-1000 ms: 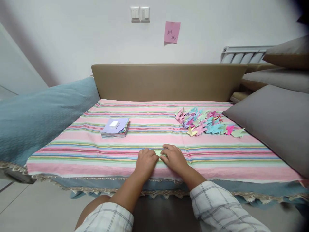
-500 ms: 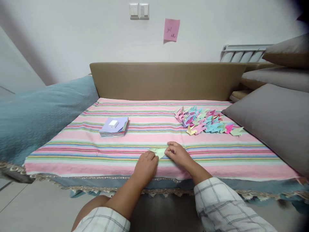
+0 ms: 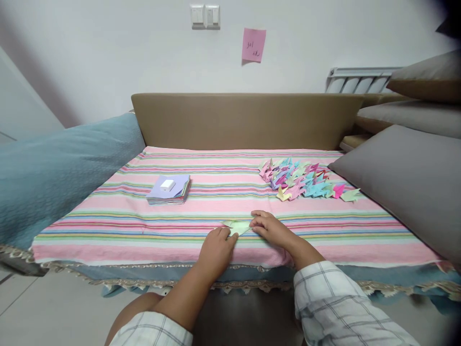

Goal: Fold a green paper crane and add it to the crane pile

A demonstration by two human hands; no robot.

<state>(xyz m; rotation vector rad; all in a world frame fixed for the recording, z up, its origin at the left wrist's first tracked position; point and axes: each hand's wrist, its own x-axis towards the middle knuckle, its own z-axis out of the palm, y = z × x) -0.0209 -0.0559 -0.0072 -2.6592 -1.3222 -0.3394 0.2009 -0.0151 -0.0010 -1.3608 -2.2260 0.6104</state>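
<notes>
A small pale green folded paper (image 3: pixel 238 225) lies on the striped pink cloth (image 3: pixel 144 226) near its front edge. My left hand (image 3: pixel 216 250) is curled, its fingertips pressing the paper's lower left corner. From the right, my right hand (image 3: pixel 271 228) pinches the paper's right edge with bent fingers. Both hands rest on the cloth with the paper between them.
A stack of coloured square papers (image 3: pixel 169 189) with a small white block on top sits at the left back. A heap of several folded paper cranes (image 3: pixel 302 179) lies at the right back. Grey cushions (image 3: pixel 406 182) stand at the right, a blue blanket (image 3: pixel 54 173) at the left.
My hands have drawn apart a little, and more of the green paper shows between them. The right hand has slid to the right along the paper.
</notes>
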